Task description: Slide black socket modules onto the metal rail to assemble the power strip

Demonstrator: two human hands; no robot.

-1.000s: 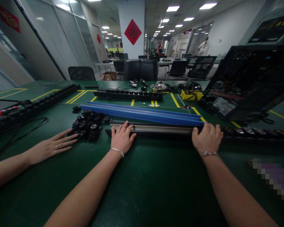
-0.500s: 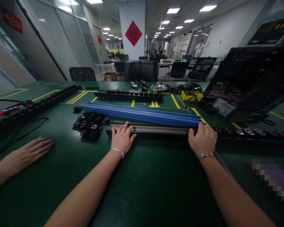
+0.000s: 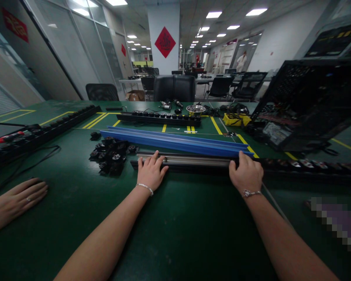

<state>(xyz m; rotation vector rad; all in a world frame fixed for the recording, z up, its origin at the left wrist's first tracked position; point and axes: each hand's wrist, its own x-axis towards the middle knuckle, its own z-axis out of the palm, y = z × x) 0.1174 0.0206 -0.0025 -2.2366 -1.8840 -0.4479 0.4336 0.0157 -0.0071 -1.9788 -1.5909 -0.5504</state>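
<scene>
My left hand (image 3: 150,173) lies over the left end of a long black metal rail (image 3: 199,166) with silvery channels, its fingers spread and thumb apart. Farther right, my right hand (image 3: 247,173) is closed over the same rail, fingers bent across the top and thumb at the near side; its fingertips are partly hidden. Just behind lies a long blue rail (image 3: 175,141). A heap of small black parts (image 3: 112,154) sits left of my left hand. To the right, a black strip bearing several small parts (image 3: 307,166) runs on from my right hand; I cannot tell whether it joins the rail.
Another person's hand (image 3: 25,199) rests on a dark mouse-like object at left. Loaded black strips lie at left (image 3: 46,132) and at the back (image 3: 160,119). A metal bowl (image 3: 195,109), a yellow box (image 3: 236,119) and an open computer case (image 3: 312,101) stand beyond.
My right hand has shifted slightly left along the black rail; my left hand stays in place. The other person's hand has moved left.
</scene>
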